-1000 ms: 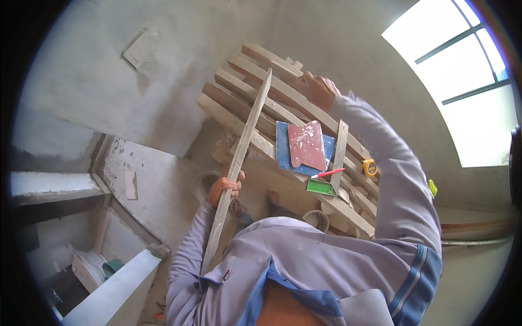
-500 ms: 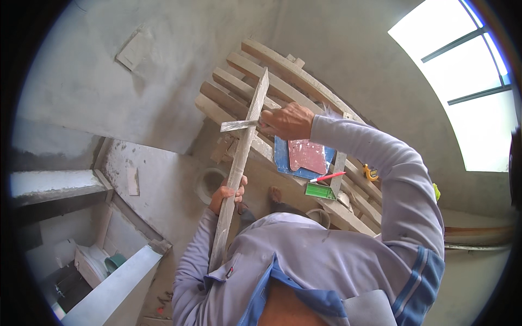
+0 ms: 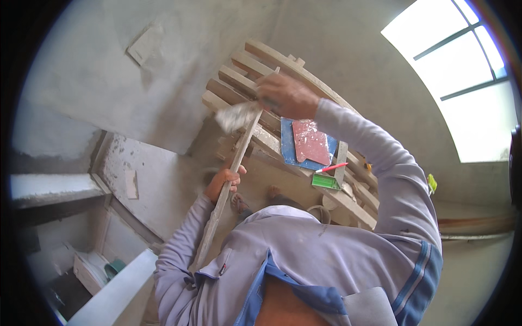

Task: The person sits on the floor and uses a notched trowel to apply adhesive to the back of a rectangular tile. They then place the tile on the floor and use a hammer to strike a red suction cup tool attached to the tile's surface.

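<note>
My left hand (image 3: 224, 182) is closed around the lower half of a long, narrow wooden strip (image 3: 243, 145), which slants up and away from my left forearm. My right hand (image 3: 288, 95) is closed on a trowel (image 3: 234, 117), its flat, pale metal blade smeared by motion. The blade lies across the upper part of the strip; whether it touches cannot be made out. The fingers hide the trowel's handle, and my right hand covers part of the strip's far end.
Several timber beams (image 3: 228, 91) form a rack ahead. On it lie a blue board (image 3: 288, 138), a pinkish-red plate (image 3: 311, 144), a red-and-white pen (image 3: 333, 167) and a green-based square (image 3: 324, 181). A bucket (image 3: 324, 215) stands below. A window (image 3: 435, 38) is at far right.
The trowel has turned from nearly edge-on to showing its blade's face, and my right hand has moved slightly up the strip. The strip has rolled to show a narrower side.
</note>
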A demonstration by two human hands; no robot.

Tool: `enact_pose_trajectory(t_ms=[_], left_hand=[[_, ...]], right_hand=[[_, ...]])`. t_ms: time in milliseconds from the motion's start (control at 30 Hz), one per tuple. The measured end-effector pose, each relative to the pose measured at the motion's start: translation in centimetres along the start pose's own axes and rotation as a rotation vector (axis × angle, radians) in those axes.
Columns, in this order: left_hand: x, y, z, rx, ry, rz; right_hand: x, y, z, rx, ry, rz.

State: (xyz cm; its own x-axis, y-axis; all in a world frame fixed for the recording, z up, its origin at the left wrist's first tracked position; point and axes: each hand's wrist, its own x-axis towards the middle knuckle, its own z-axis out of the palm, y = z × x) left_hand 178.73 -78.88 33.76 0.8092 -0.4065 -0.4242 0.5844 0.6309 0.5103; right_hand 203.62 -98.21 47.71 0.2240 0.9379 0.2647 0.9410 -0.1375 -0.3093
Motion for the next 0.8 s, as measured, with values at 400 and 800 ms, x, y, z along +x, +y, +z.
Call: enact_pose_trajectory(t_ms=[400,800], left_hand=[[-3.7,14.2,8.1,-0.116,-0.014,-0.029],[-1.1,18.0,21.1,0.907,0.956,1.276]], right_hand=[[2.6,0.4,2.0,0.459,0.007,0.159],[3.1,1.3,-3.7,0.622,0.66,0.232]])
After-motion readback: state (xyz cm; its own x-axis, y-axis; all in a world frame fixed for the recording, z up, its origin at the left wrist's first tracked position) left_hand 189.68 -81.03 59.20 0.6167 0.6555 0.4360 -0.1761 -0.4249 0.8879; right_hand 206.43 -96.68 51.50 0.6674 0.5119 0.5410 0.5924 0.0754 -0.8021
